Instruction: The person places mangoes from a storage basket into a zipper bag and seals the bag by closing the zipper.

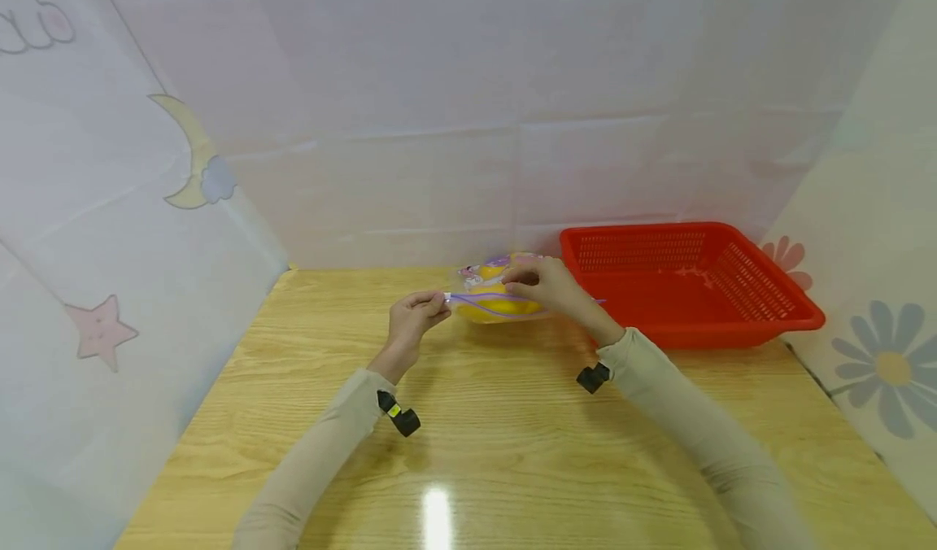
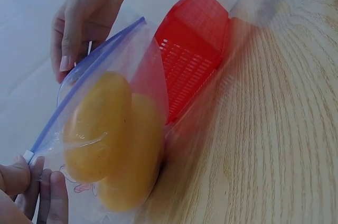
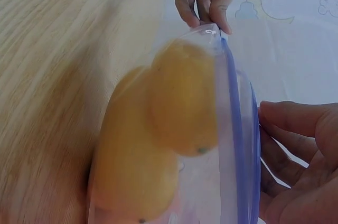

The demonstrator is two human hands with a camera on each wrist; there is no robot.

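Note:
A clear zip bag (image 1: 468, 298) with purple closure strips is held up over the wooden table, its mouth partly apart. Inside lie two yellow mangoes (image 2: 97, 129), one against the other, seen through the plastic in both wrist views. My left hand (image 1: 411, 320) pinches the bag's left corner, where a white slider (image 2: 28, 156) sits at the end of the strip. At the far lip of the mouth, my right hand (image 1: 551, 288) holds the edge between thumb and fingers; the bag partly hides those fingertips in the left wrist view.
Right of the bag, a red plastic basket (image 1: 688, 338) with perforated walls stands on the wooden table (image 1: 498, 428), close to the right arm. White printed sheets (image 1: 410, 184) hang behind the table and along both sides.

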